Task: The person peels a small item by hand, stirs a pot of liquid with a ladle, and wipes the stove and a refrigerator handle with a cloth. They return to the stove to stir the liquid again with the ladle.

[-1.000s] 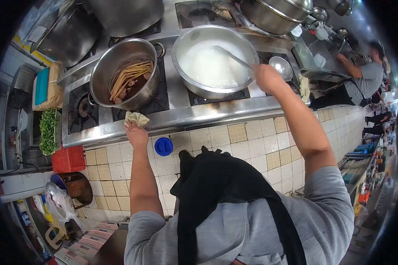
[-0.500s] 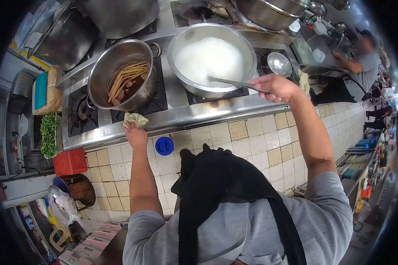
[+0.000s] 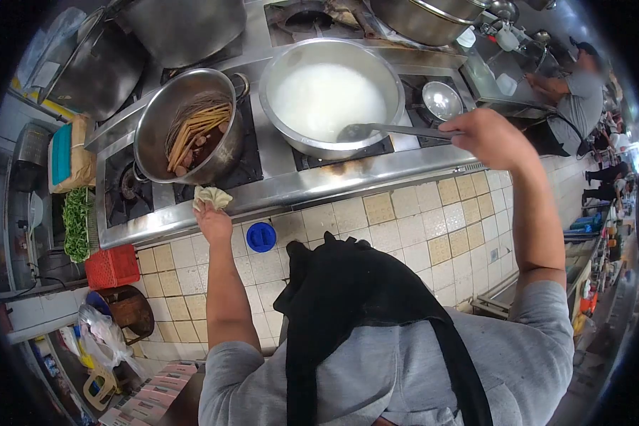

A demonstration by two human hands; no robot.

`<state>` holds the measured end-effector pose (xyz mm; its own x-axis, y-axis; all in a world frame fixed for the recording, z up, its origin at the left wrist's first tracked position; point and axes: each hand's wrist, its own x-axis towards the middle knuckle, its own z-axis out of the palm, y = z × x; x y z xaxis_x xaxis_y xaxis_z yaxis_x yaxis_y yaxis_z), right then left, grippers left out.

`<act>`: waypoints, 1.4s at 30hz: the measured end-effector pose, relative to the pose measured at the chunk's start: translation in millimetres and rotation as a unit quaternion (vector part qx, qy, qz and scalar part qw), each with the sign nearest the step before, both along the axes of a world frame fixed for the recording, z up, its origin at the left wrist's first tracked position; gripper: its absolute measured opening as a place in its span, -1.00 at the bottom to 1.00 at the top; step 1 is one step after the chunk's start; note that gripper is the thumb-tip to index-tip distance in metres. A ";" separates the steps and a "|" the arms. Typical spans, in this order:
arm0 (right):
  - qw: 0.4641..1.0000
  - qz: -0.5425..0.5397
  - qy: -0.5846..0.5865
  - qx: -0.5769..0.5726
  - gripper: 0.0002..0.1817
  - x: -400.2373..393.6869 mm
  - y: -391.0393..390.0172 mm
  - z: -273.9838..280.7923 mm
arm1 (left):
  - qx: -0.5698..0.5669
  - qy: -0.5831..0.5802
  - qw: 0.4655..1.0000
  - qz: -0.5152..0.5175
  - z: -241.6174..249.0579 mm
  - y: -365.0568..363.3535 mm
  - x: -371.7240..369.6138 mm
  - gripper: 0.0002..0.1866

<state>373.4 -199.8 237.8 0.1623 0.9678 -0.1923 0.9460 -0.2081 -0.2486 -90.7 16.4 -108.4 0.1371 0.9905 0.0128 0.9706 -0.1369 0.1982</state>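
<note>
My right hand (image 3: 495,137) is closed around the handle end of a long metal ladle (image 3: 419,130). The ladle's head rests at the near right inside rim of a wide metal basin (image 3: 397,92), partly out of the milky white liquid (image 3: 326,99). My left hand (image 3: 211,216) grips a crumpled pale cloth (image 3: 213,197) at the stove's front edge. Just beyond the cloth stands a deep steel pot (image 3: 227,145) holding brown sticks (image 3: 192,135) and dark liquid.
A round metal strainer or ladle bowl (image 3: 442,101) lies on the burner right of the basin. Large pots (image 3: 184,28) stand behind. Leafy greens (image 3: 77,220), a red crate (image 3: 113,265) and a blue round lid (image 3: 261,237) are leftward and below. Another person (image 3: 579,96) works at far right.
My right hand has moved right, drawing the ladle toward the basin's near right rim, so its head now shows. The left hand stays with the cloth; the view has shifted slightly.
</note>
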 end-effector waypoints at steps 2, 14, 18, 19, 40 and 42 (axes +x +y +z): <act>0.992 0.052 -0.105 0.037 -0.68 -9.8 7.9 -17.2 | 0.005 -0.006 1.000 0.003 -4.2 1.2 -1.0 -0.54; 0.964 0.017 -0.239 0.118 -0.73 -36.8 86.6 -106.9 | -0.009 -0.010 1.000 0.018 -3.4 1.1 1.0 -0.50; 0.958 0.001 -0.267 0.107 -0.75 -20.8 108.4 -119.1 | -0.009 -0.013 1.000 0.014 -5.0 2.9 -1.2 -0.50; 0.958 0.002 -0.268 0.106 -0.75 -14.6 110.3 -116.9 | -0.012 -0.014 1.000 0.014 -1.7 1.6 -0.6 -0.50; 0.993 0.047 -0.105 -0.032 -0.66 -56.1 55.0 -59.3 | 0.007 -0.028 1.000 0.005 -0.9 -0.9 0.5 -0.52; 0.990 0.057 -0.131 -0.005 -0.65 -64.7 62.3 -83.1 | 0.007 -0.040 0.999 0.013 -2.0 -0.6 -0.6 -0.52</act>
<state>308.7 -137.5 154.8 0.0979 0.9809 -0.1683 0.9952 -0.0976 0.0100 -91.3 15.8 -110.4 0.1089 0.9934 0.0363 0.9550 -0.1147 0.2734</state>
